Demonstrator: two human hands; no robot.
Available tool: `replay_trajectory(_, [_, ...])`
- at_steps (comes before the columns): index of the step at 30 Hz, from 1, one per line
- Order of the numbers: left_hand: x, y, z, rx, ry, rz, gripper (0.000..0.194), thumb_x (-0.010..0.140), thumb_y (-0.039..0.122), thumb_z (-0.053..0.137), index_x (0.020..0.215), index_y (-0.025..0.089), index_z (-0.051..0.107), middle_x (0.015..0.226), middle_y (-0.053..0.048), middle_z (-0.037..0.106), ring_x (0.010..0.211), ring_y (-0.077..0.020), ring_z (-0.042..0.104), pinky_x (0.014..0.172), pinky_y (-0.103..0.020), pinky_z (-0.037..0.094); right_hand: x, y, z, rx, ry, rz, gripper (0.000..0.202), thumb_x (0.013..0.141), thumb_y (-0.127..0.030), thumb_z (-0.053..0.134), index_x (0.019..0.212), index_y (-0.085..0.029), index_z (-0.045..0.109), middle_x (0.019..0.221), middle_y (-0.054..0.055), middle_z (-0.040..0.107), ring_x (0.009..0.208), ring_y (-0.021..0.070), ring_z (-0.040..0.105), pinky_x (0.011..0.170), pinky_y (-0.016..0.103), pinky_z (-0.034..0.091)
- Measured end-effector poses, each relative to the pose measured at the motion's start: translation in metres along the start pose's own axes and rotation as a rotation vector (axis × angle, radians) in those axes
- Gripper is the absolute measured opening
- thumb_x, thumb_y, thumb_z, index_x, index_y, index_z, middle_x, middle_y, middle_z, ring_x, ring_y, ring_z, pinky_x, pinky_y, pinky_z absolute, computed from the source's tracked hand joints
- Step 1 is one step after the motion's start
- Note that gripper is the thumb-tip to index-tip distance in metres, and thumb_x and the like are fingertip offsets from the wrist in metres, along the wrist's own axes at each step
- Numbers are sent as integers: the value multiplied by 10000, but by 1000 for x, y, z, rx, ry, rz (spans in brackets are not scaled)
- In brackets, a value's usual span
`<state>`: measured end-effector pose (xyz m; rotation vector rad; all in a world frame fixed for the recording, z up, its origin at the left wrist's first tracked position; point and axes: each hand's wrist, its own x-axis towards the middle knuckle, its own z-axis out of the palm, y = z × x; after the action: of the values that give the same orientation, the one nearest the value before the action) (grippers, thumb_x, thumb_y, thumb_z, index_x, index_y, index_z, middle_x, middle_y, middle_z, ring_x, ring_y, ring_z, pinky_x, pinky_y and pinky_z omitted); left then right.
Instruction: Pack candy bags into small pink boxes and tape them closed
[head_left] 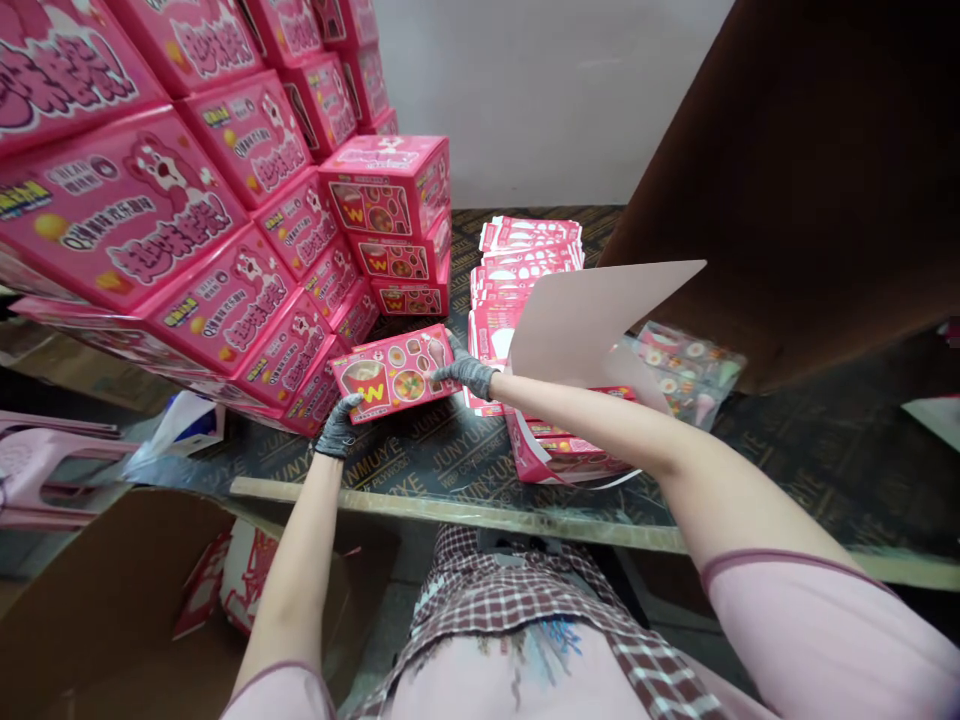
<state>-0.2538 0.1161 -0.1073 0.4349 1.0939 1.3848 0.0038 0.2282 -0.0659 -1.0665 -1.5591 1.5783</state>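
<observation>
Between my hands is a pink printed carton (401, 372), tilted, its side with food pictures facing me. My left hand (339, 428), in a grey glove, grips its lower left corner. On the carton's right end, my gloved right hand (466, 372) has its fingers closed over the edge. Flat pink printed cartons (529, 240) lie in a fanned pile just beyond my right hand. Under my right forearm sits an open pink box (534, 455) with a large pale flap (600, 315) standing up; printed packs show inside it.
A tall wall of pink cartons (247, 130) rises at the left, with a shorter stack (390, 190) beside it. Clear printed packets (690, 365) lie at the right near a big brown cardboard sheet (750, 180). Below the table edge (465, 515) stands a large cardboard box (75, 600).
</observation>
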Motion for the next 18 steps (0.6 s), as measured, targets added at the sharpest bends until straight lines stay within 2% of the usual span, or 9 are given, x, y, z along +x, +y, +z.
replay_trajectory(2, [-7,-10,-8,39,-53,56,704,613,226,813,1291,149,642,1118,-81,789,1058,-303,755,926,-412,643,-11,4,-10,-156,-54,-34,1374,504,-388,991,1655,-242,254,1588,128,495,1539,336,385,1287,510,317])
replay_trajectory(4, [-11,-22,-14,86,-81,106,849,532,176,853,1350,184,626,1239,-79,761,1161,-328,718,998,-426,615,-20,4,-18,-339,-101,-97,1460,508,-372,998,1686,-220,149,1691,164,324,1596,350,266,1301,494,281])
replay_trajectory(7, [-11,-38,-17,179,-113,194,1008,482,166,878,1442,218,572,1438,-81,658,1317,-343,623,1094,-416,552,-24,-1,-19,-751,-153,-219,1421,553,-373,999,1689,-235,157,1740,191,177,1620,398,153,1294,587,225])
replay_trajectory(10, [-8,-47,-19,265,-150,237,1071,524,255,887,1519,226,494,1510,-106,593,1353,-368,580,1101,-455,537,-13,-12,-7,-1136,-383,-199,1300,629,-430,971,1679,-247,226,1731,225,187,1585,454,234,1251,671,231])
replay_trajectory(13, [-8,-53,-21,326,-178,282,1100,565,343,899,1557,229,437,1527,-128,566,1380,-383,548,1113,-479,522,4,-21,10,-1307,-631,-87,1329,647,-520,946,1691,-263,166,1736,230,164,1573,464,258,1228,640,295])
replay_trajectory(15, [-11,-57,-24,367,-188,320,1130,575,409,907,1572,231,406,1557,-135,529,1418,-384,510,1144,-486,495,10,-25,19,-1360,-699,-54,1388,627,-563,945,1695,-285,102,1745,222,127,1581,476,219,1217,639,299])
replay_trajectory(18, [-19,-64,-31,478,-199,340,1214,563,490,921,1596,228,341,1572,-157,498,1436,-390,490,1175,-522,463,-1,-25,28,-1400,-682,-86,1422,617,-545,956,1695,-293,64,1725,236,190,1552,473,285,1205,623,307])
